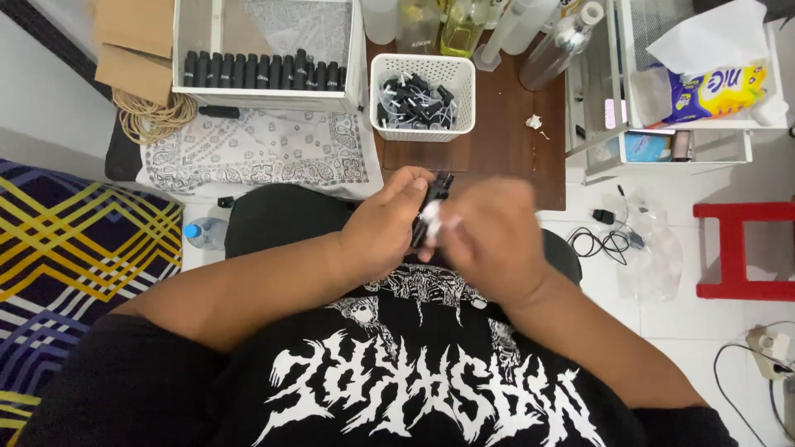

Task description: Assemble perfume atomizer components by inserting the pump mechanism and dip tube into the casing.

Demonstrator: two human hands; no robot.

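Both hands meet just above the lap, near the centre of the view. The left hand (389, 222) is curled closed around a small black bottle (432, 204), whose top pokes out at about one o'clock from the fingers. The right hand (489, 236) is blurred; its fingers are pinched on a small white scrap (432, 217) pressed against the bottle's side (whether tissue or a label, I cannot tell).

At twelve o'clock from the hands, on the brown table (505, 141), stands a white slotted basket (422, 95) filled with black caps and clear tubes. At eleven o'clock a white box (269, 54) holds a row of upright black bottles, and it sits at the far edge of a white patterned cloth (257, 153). A coil of tan rubber bands (153, 116) lies at ten o'clock, beside the box. Several clear bottles (464, 25) stand behind the basket. At two o'clock is a white rack (687, 132) with a yellow and blue packet on it, and at three o'clock a red stool (741, 248) stands on the white floor.
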